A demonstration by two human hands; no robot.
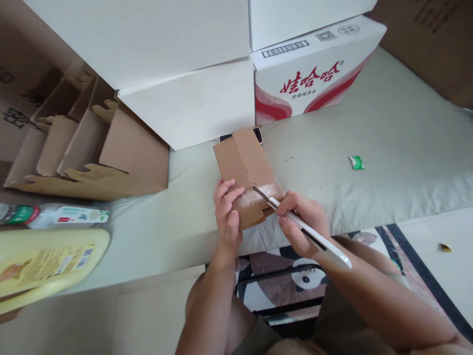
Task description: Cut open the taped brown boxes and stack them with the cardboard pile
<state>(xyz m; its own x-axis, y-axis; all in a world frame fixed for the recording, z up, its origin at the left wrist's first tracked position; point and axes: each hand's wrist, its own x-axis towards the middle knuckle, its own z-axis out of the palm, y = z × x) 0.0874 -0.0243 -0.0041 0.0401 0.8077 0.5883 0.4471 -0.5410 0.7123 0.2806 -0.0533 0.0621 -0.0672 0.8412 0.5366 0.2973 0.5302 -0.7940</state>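
A small brown cardboard box [254,158] is tilted up in front of me, with a pale scuffed patch near its lower end and a loose flap there. My left hand [227,209] grips its left side, fingers on the upper face. Closed around a white utility knife [314,234] is my right hand [303,222]. The knife's blade tip touches the box at the seam, just above the scuffed patch. Partly hidden behind the box lies a dark-screened phone [257,135].
White cartons [207,98] stand stacked behind the box, one with red lettering [310,81]. At left are folded cardboard dividers [114,148], a bottle [46,216] and a yellow jug [55,256]. A green wrapper [356,162] lies right on the pale sheet [318,158].
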